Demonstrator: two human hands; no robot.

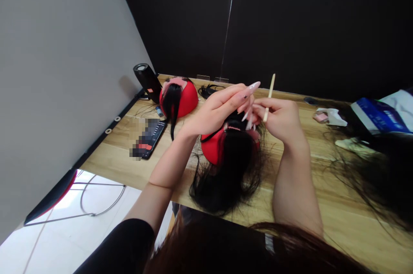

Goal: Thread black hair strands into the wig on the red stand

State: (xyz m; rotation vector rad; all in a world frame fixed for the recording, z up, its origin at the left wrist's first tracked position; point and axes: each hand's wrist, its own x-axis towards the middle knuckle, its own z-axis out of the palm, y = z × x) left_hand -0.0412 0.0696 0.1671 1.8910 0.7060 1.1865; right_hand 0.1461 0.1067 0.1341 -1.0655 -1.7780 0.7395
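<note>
Both bare forearms rise from the lower edge of the view and converge near the middle, wrists bent inward. The left hand point(219, 110) lies palm-down, its fingers point(241, 93) stretched long and nearly straight toward the right, long pale nails pointing outward. The right hand point(280, 121) faces it, fingers point(261, 108) curled and pinched together with the tips pointing left, touching the left hand's fingertips. A black sleeve covers the left upper arm.

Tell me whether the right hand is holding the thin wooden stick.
Yes: the right hand pinches the thin wooden stick in its fingers, its tip pointing up above the red dome with black hair.
</note>
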